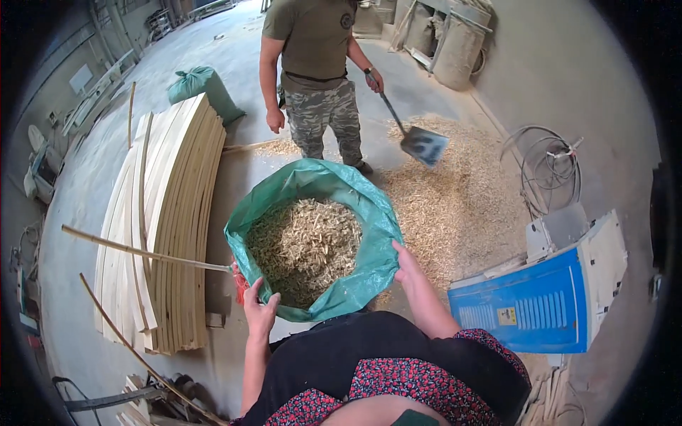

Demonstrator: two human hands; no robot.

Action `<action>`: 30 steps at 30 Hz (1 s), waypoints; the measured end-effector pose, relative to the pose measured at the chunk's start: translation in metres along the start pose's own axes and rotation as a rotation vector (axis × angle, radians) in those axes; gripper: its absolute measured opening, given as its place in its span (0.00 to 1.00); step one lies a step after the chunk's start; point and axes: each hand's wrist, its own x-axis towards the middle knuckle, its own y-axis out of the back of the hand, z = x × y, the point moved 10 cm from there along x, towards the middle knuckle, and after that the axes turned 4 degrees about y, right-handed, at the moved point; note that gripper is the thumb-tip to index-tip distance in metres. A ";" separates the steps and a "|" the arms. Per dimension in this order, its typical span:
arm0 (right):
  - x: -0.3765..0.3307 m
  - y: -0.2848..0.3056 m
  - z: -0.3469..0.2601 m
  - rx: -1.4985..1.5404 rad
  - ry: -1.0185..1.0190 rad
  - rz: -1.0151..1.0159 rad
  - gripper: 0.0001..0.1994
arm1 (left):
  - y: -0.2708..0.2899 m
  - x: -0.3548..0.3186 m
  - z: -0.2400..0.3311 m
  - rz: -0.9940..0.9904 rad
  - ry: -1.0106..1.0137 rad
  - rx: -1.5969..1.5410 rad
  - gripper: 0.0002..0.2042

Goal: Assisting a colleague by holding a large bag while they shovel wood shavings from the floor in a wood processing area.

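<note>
A green woven sack (380, 206) stands upright in front of me, its wide mouth held open. Wood shavings (305, 245) fill it to somewhat below the rim. My left hand (260, 309) grips the near left part of the rim, thumb apart from the fingers. On the right side, my right hand (408, 264) is closed on the rim, with part of its fingers hidden by the plastic. Beside my left hand is the red end of a long wooden stick (149, 252); the sack partly hides it.
Facing me, a person (312, 64) holds a shovel (424, 145) over a heap of shavings (455, 202). Stacked boards (177, 234) lie left, before a tied green sack (209, 92). A blue machine panel (526, 302) and coiled cable (550, 167) are right.
</note>
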 end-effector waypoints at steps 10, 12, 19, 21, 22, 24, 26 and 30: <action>-0.004 -0.008 0.003 0.040 -0.052 -0.005 0.21 | -0.026 -0.003 -0.025 -0.210 0.113 -0.146 0.24; -0.003 -0.006 0.003 0.048 -0.048 -0.001 0.21 | -0.028 -0.002 -0.027 -0.217 0.125 -0.165 0.24; -0.003 -0.002 0.000 0.050 -0.046 0.004 0.21 | -0.030 0.000 -0.020 -0.203 0.093 -0.141 0.24; -0.003 -0.001 0.000 0.050 -0.048 0.020 0.21 | -0.030 -0.001 -0.017 -0.196 0.086 -0.135 0.24; -0.004 -0.001 -0.001 0.046 -0.046 0.012 0.22 | -0.031 -0.001 -0.016 -0.205 0.116 -0.145 0.24; -0.006 -0.003 -0.002 0.046 -0.043 0.005 0.22 | -0.033 -0.002 -0.017 -0.217 0.145 -0.153 0.25; -0.007 -0.003 -0.001 0.052 -0.066 0.021 0.22 | -0.029 -0.002 -0.014 -0.173 0.089 -0.191 0.25; -0.004 0.001 -0.002 0.059 -0.057 -0.002 0.22 | -0.030 -0.003 -0.005 -0.197 0.138 -0.192 0.25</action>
